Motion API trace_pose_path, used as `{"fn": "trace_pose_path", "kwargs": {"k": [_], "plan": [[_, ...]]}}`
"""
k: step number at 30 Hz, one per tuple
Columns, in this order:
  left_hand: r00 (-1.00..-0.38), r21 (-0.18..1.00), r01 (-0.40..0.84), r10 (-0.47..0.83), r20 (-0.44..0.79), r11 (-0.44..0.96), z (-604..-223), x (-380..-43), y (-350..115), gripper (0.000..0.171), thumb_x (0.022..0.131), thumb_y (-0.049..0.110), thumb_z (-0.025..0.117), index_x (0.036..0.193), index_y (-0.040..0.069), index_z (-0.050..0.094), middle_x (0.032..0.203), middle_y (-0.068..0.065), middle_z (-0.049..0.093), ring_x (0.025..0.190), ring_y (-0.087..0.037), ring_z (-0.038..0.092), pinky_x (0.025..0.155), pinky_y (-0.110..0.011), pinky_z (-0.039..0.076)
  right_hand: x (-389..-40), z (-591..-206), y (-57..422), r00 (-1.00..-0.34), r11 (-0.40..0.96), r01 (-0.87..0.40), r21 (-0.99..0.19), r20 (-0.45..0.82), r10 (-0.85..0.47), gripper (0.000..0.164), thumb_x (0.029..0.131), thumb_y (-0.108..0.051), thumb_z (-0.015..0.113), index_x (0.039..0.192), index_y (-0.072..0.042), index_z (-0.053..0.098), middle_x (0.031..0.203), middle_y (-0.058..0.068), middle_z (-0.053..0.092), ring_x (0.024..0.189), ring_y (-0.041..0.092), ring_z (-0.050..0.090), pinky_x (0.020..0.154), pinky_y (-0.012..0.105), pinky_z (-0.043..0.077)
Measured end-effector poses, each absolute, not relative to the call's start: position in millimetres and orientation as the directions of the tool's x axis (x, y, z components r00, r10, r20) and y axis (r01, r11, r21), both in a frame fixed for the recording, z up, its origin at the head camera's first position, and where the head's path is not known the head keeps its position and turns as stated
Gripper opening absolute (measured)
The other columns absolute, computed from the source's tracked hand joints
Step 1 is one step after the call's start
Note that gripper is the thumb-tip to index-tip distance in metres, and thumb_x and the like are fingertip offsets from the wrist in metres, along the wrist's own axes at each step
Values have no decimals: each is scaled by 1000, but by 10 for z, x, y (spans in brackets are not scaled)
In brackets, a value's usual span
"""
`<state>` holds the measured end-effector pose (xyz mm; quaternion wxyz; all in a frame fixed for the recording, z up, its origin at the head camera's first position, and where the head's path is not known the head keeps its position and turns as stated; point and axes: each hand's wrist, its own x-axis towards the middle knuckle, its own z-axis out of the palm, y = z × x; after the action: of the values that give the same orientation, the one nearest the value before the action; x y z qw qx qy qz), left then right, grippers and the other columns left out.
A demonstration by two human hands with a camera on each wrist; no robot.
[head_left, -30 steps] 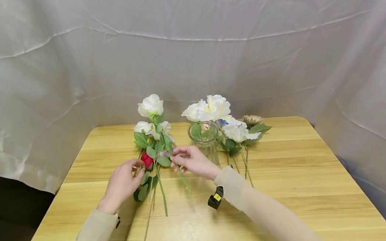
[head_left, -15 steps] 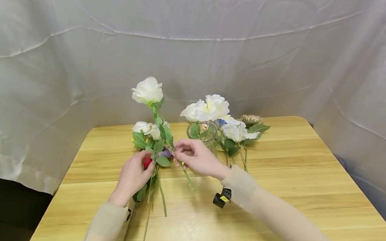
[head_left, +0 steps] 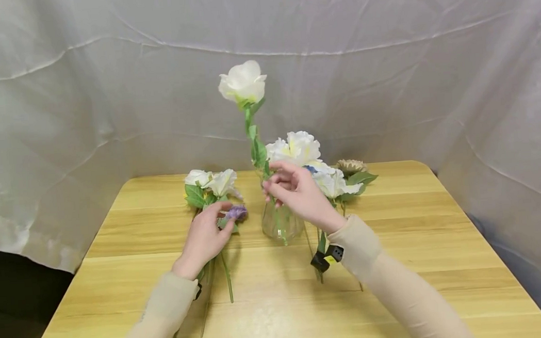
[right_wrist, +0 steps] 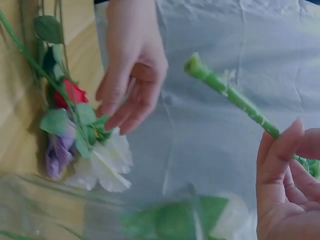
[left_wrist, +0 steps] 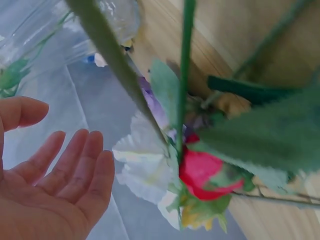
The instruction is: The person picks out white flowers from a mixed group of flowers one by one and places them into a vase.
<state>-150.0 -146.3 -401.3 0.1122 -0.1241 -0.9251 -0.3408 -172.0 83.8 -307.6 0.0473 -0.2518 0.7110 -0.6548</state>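
My right hand (head_left: 300, 194) pinches the green stem of a white rose (head_left: 243, 83), raised upright with its bloom high against the curtain. In the right wrist view, the bare cut end of the stem (right_wrist: 230, 92) sticks out from between thumb and fingers. Behind the stem's lower part in the head view stands a clear glass vase (head_left: 272, 226), its rim mostly hidden by the hand. My left hand (head_left: 206, 238), fingers loosely bent and holding nothing, hovers over the left bunch: white flowers (head_left: 222, 182), a purple flower (head_left: 237, 212) and a red rose (left_wrist: 202, 172).
Right of the vase lie more white flowers (head_left: 334, 182), a beige bloom (head_left: 351, 166) and a bit of blue, their stems pointing toward the front. The wooden table (head_left: 416, 263) ends at a grey curtain (head_left: 386, 79) behind and at the sides.
My right hand has lifted the white rose out of the left bunch and carried it up and right, over to the vase. My left hand has moved slightly right, above the remaining flowers.
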Motion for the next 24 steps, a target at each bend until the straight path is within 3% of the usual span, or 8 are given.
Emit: {"fn": "trace_pose_path", "kwargs": {"k": [4, 11, 16, 21, 24], "plan": [[-929, 620, 347, 167, 330, 704, -4011, -1528, -1346, 40, 87, 17, 65, 124, 3, 57, 115, -12, 63, 99, -29, 61, 82, -45, 52, -1766, -2993, 945, -892, -23, -316, -948, 305, -335, 35, 88, 5, 57, 122, 6, 51, 92, 27, 61, 67, 19, 62, 55, 24, 53], [-908, 655, 407, 204, 367, 637, -4012, -1583, -1130, 47, 85, 17, 66, 128, 4, 53, 120, -11, 59, 99, -25, 61, 87, -42, 53, -1828, -2860, 1122, -893, -43, -409, -912, 409, -189, 29, 87, 6, 59, 115, 6, 54, 84, 9, 63, 67, 21, 61, 53, 23, 52], [-916, 653, 395, 225, 332, 646, -4003, -1597, -963, 55, 86, 25, 67, 134, 5, 47, 130, -11, 54, 104, -27, 59, 88, -42, 52, -1872, -2806, 1196, -881, -88, -457, -885, 464, -92, 27, 89, 5, 57, 116, 10, 52, 81, 4, 65, 65, 17, 61, 51, 21, 52], [-928, 625, 367, 224, 297, 689, -3993, -1593, -827, 66, 87, 37, 65, 140, 5, 41, 139, -12, 49, 116, -30, 53, 98, -52, 43, -1922, -2792, 1237, -827, -91, -560, -823, 562, 11, 22, 90, 2, 59, 110, 10, 55, 80, 7, 66, 64, 16, 60, 50, 20, 52], [-937, 627, 347, 223, 269, 697, -3993, -1580, -771, 69, 88, 41, 63, 142, 5, 38, 141, -13, 46, 122, -30, 49, 106, -51, 36, -1934, -2805, 1254, -799, -91, -601, -794, 599, 44, 20, 90, 0, 60, 107, 9, 56, 82, 12, 65, 65, 17, 59, 50, 20, 51]]}}
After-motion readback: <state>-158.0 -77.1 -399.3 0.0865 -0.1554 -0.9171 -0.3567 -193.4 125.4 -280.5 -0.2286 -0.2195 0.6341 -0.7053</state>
